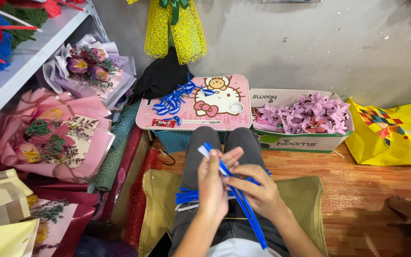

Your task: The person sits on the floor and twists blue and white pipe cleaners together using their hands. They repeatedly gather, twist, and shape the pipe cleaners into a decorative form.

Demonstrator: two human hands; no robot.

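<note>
Blue stems — thin and fuzzy, with a white one among them — are pinched between both hands above the lap, the left hand closed around their upper ends and the right hand gripping them just below. More blue stems lie across the lap. Ahead stands a small pink table carrying bent blue pieces — beside it, a box of pink flowers.
</note>
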